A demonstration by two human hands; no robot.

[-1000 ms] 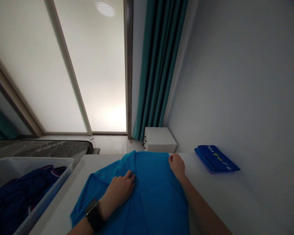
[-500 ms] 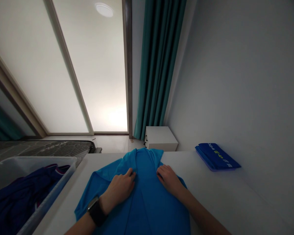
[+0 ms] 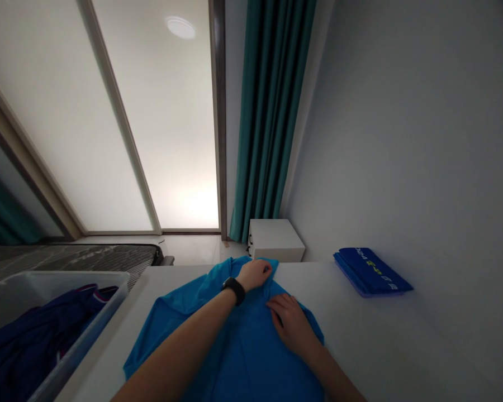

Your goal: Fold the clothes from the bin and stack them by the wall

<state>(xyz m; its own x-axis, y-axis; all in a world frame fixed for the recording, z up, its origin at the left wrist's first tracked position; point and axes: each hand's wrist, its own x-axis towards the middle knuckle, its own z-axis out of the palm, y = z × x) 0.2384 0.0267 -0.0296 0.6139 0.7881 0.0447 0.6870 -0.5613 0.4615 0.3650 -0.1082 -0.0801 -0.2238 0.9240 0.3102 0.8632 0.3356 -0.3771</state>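
Left hand (image 3: pixel 255 273), head view: fingers curled at the far edge of the blue garment (image 3: pixel 243 357); whether fabric is pinched cannot be told. Right hand (image 3: pixel 291 324): placed nearer and to the right, fingers bent, fingertips rested on the garment; grip likewise cannot be told. Blue garment: spread on the white table (image 3: pixel 369 346) beneath both hands, partly covered by the left forearm. Folded blue cloth (image 3: pixel 373 273): set well apart, at right. Plastic bin (image 3: pixel 104 315): positioned at left, dark clothing (image 3: pixel 37 329) contained.
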